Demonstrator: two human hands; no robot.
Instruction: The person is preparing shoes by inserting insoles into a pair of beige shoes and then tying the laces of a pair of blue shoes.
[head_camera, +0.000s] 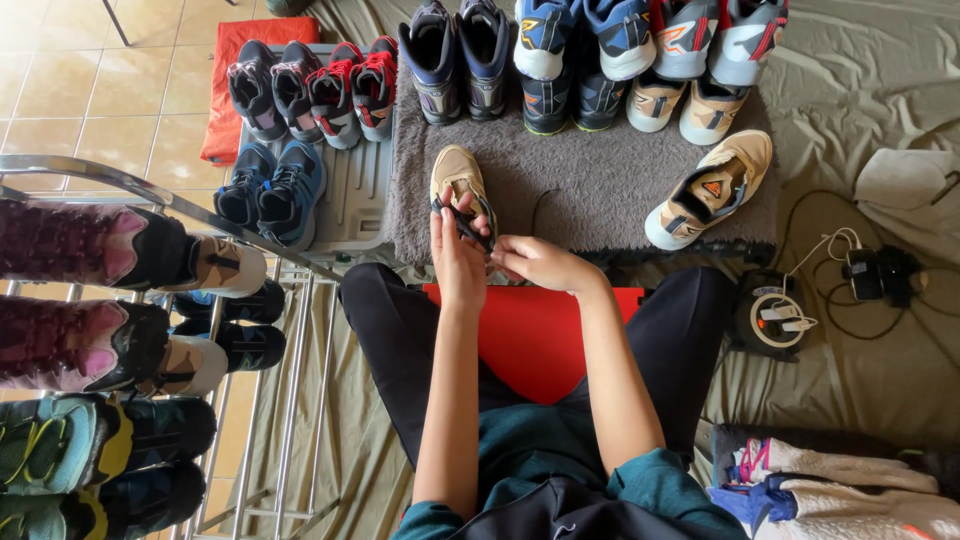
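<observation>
Seated cross-legged on the floor, I hold a tan shoe (459, 180) upright at the near edge of the grey mat (590, 190), its toe pointing away from me. My left hand (457, 262) is closed around the shoe's heel end, fingers pinching its dark lace (468, 226); my right hand (540, 262) comes in from the side, fingertips pressed together on the same lace just below the shoe. By the look of it, I am midway through working the lacing, and the next move calls for a steady grip with the left while the right draws the lace through without twisting it. The shoe's mate (708, 190) lies on its side farther right on the mat, well apart. A row of shoes (590, 60) lines the mat's far edge, and more pairs sit on a grey tray (350, 190) to the left. A metal rack (150, 190) loaded with boots crowds my left elbow, so room to swing is tighter there. A red cushion (530, 340) rests in my lap; a cable reel (775, 315) and charger (880, 272) sit on the sheet to my right, near my knee.
</observation>
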